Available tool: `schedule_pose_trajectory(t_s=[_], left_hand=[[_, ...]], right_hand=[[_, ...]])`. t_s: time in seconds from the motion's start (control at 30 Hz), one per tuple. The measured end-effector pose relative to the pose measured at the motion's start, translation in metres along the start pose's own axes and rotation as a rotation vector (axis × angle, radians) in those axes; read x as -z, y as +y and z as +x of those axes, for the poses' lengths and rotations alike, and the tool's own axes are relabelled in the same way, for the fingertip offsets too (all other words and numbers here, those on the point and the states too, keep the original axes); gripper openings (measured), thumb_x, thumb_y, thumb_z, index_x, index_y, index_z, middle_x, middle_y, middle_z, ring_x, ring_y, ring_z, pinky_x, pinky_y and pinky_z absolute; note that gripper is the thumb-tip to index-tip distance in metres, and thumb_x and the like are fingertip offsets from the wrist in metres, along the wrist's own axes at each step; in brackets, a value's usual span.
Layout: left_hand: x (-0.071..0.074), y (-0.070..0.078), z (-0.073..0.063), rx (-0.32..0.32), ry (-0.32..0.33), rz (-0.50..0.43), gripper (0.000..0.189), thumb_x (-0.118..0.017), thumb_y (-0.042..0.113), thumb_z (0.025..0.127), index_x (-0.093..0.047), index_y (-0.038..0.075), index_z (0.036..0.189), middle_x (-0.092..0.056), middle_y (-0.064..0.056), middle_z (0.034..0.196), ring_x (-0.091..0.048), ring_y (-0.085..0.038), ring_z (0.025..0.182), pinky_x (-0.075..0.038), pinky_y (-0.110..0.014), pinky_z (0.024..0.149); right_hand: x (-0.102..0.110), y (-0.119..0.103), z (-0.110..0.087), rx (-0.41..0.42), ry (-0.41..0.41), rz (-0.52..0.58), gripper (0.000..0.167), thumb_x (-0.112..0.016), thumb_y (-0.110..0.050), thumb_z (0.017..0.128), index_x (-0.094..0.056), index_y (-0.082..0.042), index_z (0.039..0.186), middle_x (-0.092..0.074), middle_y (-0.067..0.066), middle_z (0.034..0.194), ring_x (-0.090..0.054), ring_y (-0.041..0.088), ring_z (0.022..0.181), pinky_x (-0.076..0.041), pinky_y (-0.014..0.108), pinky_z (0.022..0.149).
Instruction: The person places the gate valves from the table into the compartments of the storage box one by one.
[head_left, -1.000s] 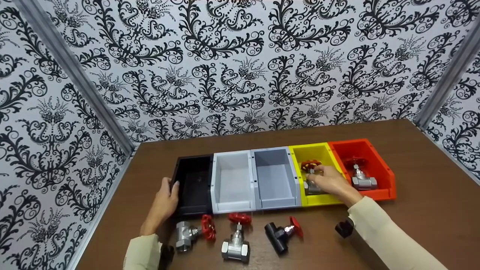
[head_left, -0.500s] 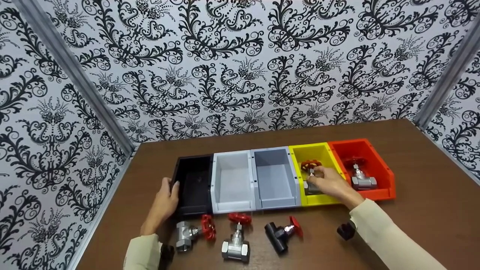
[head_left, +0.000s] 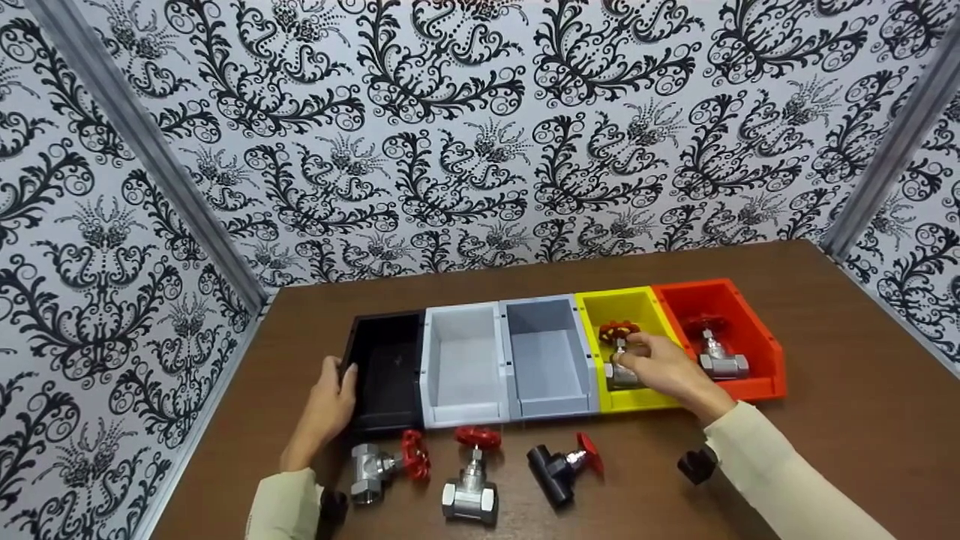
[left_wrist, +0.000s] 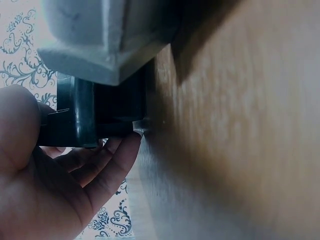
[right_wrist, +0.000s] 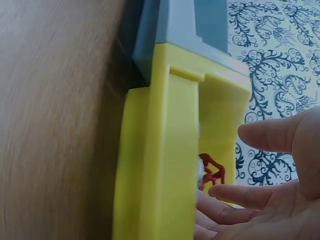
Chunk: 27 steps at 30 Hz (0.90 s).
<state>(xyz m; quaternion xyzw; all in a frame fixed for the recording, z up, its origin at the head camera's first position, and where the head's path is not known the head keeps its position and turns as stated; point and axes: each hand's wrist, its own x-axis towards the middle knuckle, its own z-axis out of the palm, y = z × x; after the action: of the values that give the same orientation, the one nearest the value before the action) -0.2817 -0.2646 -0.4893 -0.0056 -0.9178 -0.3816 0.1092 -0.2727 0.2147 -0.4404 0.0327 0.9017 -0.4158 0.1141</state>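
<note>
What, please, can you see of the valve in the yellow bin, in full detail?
The valve has a red, spoked-looking handwheel, a slim silvery stem and a thicker body with a faceted end, seemingly metal. It sits inside the yellow bin, body nearer the front lip, handwheel farther back; its tilt is hard to judge. The right hand partly hides it; whether they touch is unclear.

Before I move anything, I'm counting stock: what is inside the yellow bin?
One silver valve, red handwheel toward the back, body near the front. The right hand hides part of the valve and of the yellow bin, so anything beneath it cannot be seen.
</note>
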Motion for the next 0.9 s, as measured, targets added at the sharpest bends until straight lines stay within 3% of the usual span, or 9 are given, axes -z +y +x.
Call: schedule_pose_trajectory(t_s=[0.43,0.73,0.9], left_hand=[[0.003,0.003,-0.003,0.009,-0.017,0.000,0.022,-0.041,0.021,0.107,-0.041,0.001,0.115,-0.061,-0.025,0.096,-0.059,-0.036,0.085,-0.046,-0.054,0.080],[0.001,0.002,-0.002,-0.001,0.003,-0.015,0.020,-0.043,0.020,0.106,-0.042,0.001,0.113,-0.061,-0.023,0.095,-0.059,-0.034,0.085,-0.046,-0.053,0.080],[0.000,0.000,-0.002,-0.009,0.018,-0.022,0.021,-0.044,0.019,0.106,-0.043,0.000,0.113,-0.062,-0.024,0.095,-0.060,-0.035,0.085,-0.046,-0.053,0.081]], right_hand=[[0.003,-0.008,-0.025,0.015,0.053,0.023,0.057,-0.060,-0.034,0.097,-0.047,-0.002,0.142,-0.052,0.024,0.138,-0.052,0.037,0.118,-0.041,0.055,0.103],[0.000,-0.015,-0.048,0.187,0.151,0.052,0.042,-0.062,-0.024,0.097,-0.058,0.003,0.128,-0.064,0.020,0.121,-0.060,0.034,0.111,-0.046,0.050,0.098],[-0.004,-0.018,-0.062,0.217,0.081,0.136,0.034,-0.062,-0.018,0.097,-0.061,0.004,0.123,-0.068,0.017,0.111,-0.064,0.028,0.094,-0.054,0.043,0.086]])
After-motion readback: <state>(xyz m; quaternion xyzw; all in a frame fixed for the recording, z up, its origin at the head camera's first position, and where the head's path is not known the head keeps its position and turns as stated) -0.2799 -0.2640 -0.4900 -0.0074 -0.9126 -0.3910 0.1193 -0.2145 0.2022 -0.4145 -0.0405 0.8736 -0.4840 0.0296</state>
